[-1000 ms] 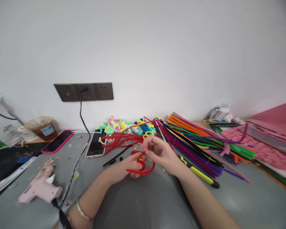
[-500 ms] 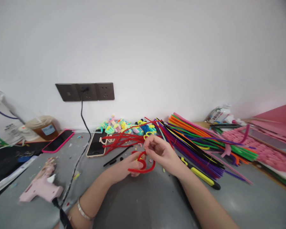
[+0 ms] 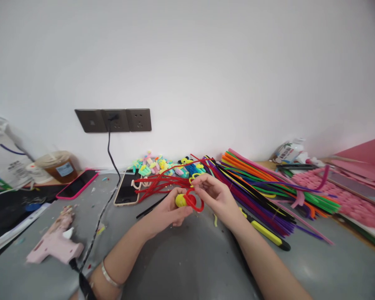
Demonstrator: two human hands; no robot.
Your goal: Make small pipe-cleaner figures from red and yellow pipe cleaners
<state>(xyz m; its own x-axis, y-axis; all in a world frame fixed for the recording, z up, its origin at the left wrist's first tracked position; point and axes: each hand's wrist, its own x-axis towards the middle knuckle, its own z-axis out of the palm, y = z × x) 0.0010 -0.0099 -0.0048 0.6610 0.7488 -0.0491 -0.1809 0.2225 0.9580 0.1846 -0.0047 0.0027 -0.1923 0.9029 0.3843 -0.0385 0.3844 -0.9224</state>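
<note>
My left hand (image 3: pixel 168 211) is closed around a small yellow figure (image 3: pixel 181 200) made of fuzzy stem, held above the grey table. A red pipe cleaner (image 3: pixel 201 205) loops round the figure's right side. Its upper end runs up to my right hand (image 3: pixel 213 196), whose thumb and forefinger pinch it. Fingers hide part of the yellow piece. Beyond the hands lies a heap of red pipe cleaners (image 3: pixel 162 180), beside a pile of small pastel pieces (image 3: pixel 153 163).
Bundled coloured pipe cleaners (image 3: pixel 253 187) lie to the right, with a yellow-black cutter (image 3: pixel 270 236) before them. A pink glue gun (image 3: pixel 54 246) and its cord are at left. Two phones (image 3: pixel 76 184), a drink cup (image 3: pixel 58 166) and a white bottle (image 3: pixel 289 151) stand or lie toward the wall.
The left hand has turned, bringing the yellow figure into view. The red pipe cleaner's free end, which stuck out to the left, is now drawn into a tighter loop around it.
</note>
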